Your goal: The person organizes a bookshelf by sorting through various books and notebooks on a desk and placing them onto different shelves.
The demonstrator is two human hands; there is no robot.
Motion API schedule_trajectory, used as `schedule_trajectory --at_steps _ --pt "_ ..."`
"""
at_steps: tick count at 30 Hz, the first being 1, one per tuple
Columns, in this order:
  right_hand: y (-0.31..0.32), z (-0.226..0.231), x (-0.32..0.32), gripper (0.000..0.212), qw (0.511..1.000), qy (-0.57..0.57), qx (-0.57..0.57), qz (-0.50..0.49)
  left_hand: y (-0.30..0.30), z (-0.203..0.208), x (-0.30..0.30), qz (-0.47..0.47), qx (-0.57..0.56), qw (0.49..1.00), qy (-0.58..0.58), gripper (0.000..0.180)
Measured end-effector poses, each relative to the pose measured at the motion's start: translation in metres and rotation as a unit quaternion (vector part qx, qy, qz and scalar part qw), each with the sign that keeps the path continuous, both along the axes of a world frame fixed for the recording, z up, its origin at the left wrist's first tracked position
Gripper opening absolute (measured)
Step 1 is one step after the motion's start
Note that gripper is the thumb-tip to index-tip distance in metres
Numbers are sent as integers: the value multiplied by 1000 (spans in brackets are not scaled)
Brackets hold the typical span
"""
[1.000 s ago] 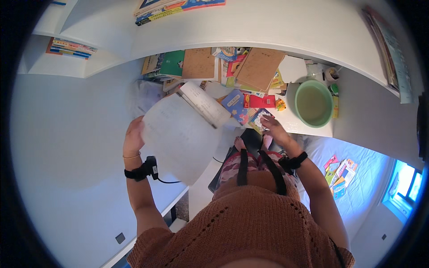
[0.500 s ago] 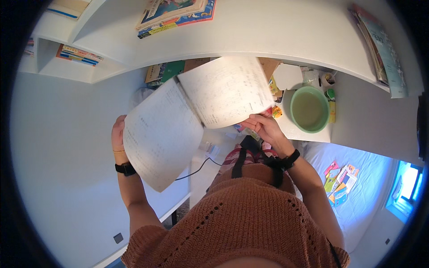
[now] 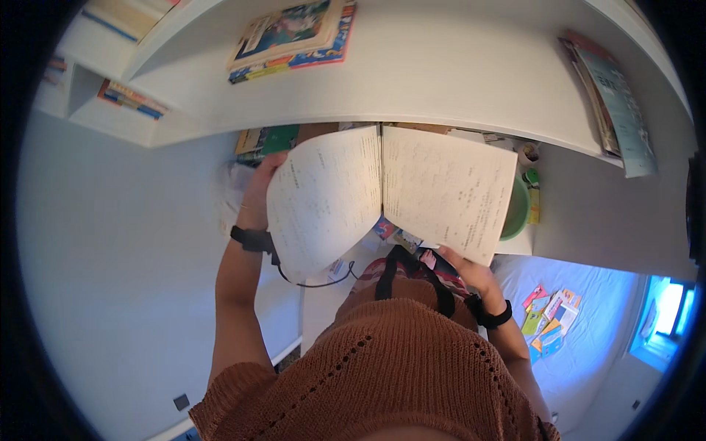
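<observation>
A large open book (image 3: 331, 195) with text-covered white pages spreads out in front of me below the shelf. Its dark spine gap runs down the middle, and the left page bows. My left hand (image 3: 259, 192) grips the outer edge of the left side, its fingers mostly hidden behind the pages. At the lower edge of the right page, my right hand (image 3: 471, 272) is closed on the book, with part of its fingers behind the sheet.
Above hangs a white shelf (image 3: 441, 81) with a stack of books (image 3: 294, 37) and upright magazines (image 3: 614, 106). A green basin (image 3: 519, 209) is partly covered by the book. Several colourful booklets (image 3: 551, 320) lie on the bed (image 3: 588, 367) at right. A black cable (image 3: 334, 281) runs below the book.
The book has turned from a slant to nearly level and shifted right, now covering much of the basin. My left hand moved up and right; my right hand moved down and slightly right.
</observation>
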State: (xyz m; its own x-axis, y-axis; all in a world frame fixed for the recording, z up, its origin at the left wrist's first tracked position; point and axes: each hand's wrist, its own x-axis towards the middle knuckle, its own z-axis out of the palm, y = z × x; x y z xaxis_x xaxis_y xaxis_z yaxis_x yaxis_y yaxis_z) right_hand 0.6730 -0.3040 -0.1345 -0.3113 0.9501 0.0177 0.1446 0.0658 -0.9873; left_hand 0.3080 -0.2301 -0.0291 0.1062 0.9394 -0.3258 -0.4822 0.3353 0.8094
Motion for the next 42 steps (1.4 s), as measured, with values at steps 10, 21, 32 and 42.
schedule_trajectory --at_steps 10,21,32,42 --pt "-1 26 25 62 997 34 6 -67 50 -52 73 -173 -38 983 52 28" --pt "-44 -27 77 31 986 -103 -128 -22 -35 -87 291 -631 356 612 317 39" --pt "-252 -144 337 31 718 -544 -149 -408 25 -283 64 -233 -111 899 354 27" --pt "-203 -172 306 34 770 85 -357 -522 68 -347 -159 -56 -70 594 799 40"
